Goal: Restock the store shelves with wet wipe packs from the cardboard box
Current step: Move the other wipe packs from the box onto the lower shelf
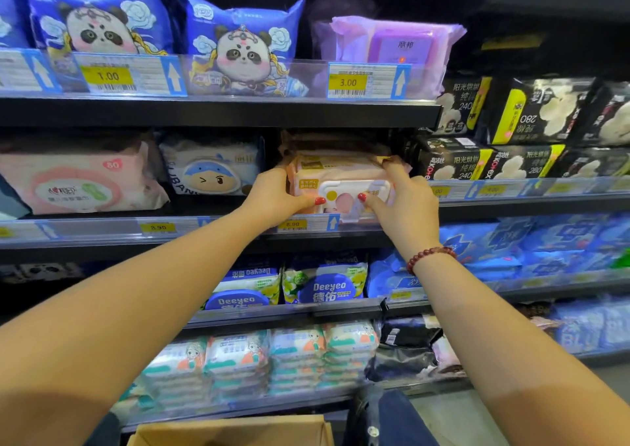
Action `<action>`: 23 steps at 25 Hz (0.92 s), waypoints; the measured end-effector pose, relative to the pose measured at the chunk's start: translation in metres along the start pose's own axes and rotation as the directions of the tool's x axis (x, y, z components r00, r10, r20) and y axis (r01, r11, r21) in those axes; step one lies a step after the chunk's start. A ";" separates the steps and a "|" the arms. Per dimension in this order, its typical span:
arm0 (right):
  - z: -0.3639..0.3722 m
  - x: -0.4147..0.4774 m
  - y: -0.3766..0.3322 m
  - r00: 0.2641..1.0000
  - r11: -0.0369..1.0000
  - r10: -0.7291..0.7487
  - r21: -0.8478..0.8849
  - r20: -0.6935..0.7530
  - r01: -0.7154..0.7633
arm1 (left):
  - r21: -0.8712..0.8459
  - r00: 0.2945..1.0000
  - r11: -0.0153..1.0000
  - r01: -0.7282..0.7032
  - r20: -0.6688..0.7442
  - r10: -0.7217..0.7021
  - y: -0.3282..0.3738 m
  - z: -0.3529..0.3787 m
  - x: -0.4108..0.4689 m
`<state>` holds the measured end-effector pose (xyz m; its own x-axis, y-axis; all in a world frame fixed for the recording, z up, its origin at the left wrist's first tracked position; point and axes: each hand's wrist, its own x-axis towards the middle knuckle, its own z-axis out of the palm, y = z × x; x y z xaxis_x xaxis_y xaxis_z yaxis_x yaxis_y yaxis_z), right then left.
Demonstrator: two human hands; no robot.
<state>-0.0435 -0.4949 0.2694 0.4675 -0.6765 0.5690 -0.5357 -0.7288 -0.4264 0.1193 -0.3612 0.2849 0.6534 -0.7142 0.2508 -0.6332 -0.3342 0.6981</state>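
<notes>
Your left hand grips the left side of a peach wet wipe pack, thumb pressed onto its front face. Your right hand grips the right side, fingers curled over the top corner and thumb on the pack's white flip lid. Between your 2 hands the pack sits at the front edge of the shelf, 2nd from the top in view, with similar peach packs stacked above and behind it. It is just above the yellow 8.90 price tag. A red bead bracelet circles your right wrist. Just left of the pack stands a white pack with a cartoon face, and just right of it are black packs. Blue panda packs fill the shelf above, and Deeyeo packs the one below. The cardboard box shows at the bottom edge, well below your arms.
</notes>
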 end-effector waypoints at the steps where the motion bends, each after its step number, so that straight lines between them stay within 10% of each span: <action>1: 0.001 0.000 0.001 1.000 1.000 0.004 0.014 0.003 -0.004 | -0.004 1.000 1.000 0.000 0.009 0.000 0.000 0.001 0.000; 13: -0.042 -0.011 -0.018 0.999 0.989 0.012 -0.150 0.049 -0.005 | 0.164 0.990 0.977 -0.138 0.012 0.138 0.019 -0.044 -0.037; 23: -0.120 -0.006 -0.120 0.944 0.945 -0.326 -0.011 -0.044 0.326 | 0.332 0.894 0.862 -0.382 -0.105 0.436 0.044 -0.174 -0.095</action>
<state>-0.0662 -0.3913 0.4012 0.5855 -0.3963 0.7072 -0.3613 -0.9085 -0.2100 0.1014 -0.2011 0.4089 0.3513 -0.7195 0.5990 -0.9335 -0.2199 0.2833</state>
